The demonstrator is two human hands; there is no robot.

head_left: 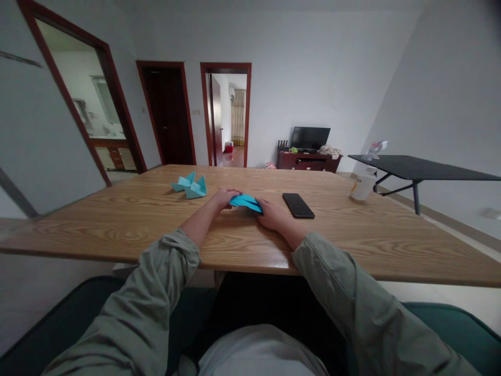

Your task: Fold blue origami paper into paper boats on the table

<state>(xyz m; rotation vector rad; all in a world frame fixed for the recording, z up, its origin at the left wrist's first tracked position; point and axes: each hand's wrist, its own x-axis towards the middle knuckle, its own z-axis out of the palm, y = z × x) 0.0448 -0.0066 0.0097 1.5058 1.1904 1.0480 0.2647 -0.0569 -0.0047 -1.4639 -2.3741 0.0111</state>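
Note:
A piece of folded blue paper (246, 202) bows upward between my two hands, a little above the wooden table. At its left end, my left hand (224, 199) has its fingers closed on the paper. My right hand (270, 214) grips the right end, low against the tabletop. Some of the fingertips are hidden behind the paper. To the left of my hands stands a light blue origami piece (191, 186) with several pointed flaps.
A black phone (298, 205) lies right of my right hand. Farther right on the wooden table (336, 240) stands a whitish plastic bottle (363, 184). Beyond the table's right side is a black folding table (422, 166). A TV (311, 138) stands at the back wall.

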